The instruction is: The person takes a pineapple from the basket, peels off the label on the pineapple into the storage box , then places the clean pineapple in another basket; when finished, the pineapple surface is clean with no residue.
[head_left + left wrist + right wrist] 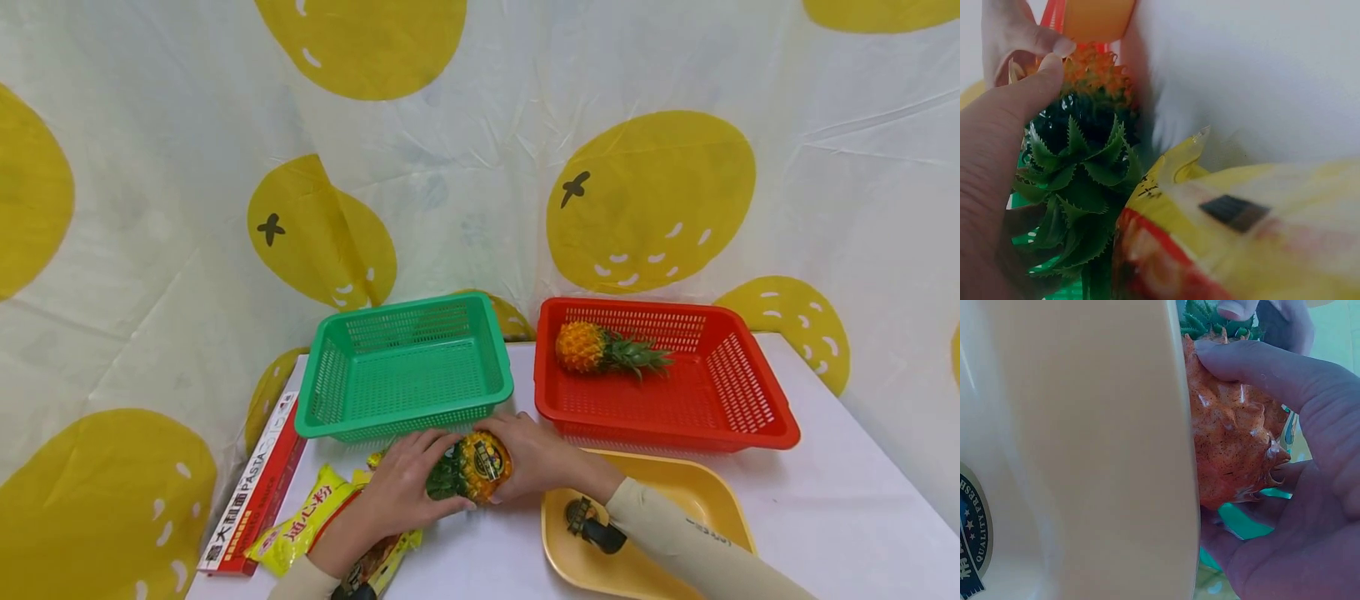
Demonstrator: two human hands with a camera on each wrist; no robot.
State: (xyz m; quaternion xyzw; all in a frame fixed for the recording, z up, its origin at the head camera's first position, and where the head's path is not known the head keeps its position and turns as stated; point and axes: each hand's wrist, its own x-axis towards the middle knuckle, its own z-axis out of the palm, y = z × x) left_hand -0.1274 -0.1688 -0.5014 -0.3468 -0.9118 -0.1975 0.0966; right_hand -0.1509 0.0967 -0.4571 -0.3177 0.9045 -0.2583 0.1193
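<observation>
The left hand (408, 483) is curled round the green leafy end of a small pineapple (471, 467), and the right hand (532, 458) is curled round its orange body. Both hands hold it. The pineapple lies on its side, low over the white table (825, 467), just in front of the green basket (405, 367) and close to the red basket (667, 375).

The right wrist view shows the fingers (1254, 369) wrapped over the bumpy orange skin (1229, 444), with the thumb underneath. The left wrist view shows the thumb (1029, 94) pressed on the spiky leaves (1079, 181).

To do this well, I think the hands should hold firm but not squeeze, since the leaves are pointy. It looks best to keep most of the grip on the fat orange part, because the leaves may bend. Lift it up high enough to clear a basket's edge before moving it.

Another pineapple (600, 348) already lies in the red basket. The green basket has nothing in it. A yellow tray (705, 492) sits under the right arm. A yellow packet (307, 517) and a red pasta box (258, 492) lie near the left arm, so that elbow should take care not to knock them.
</observation>
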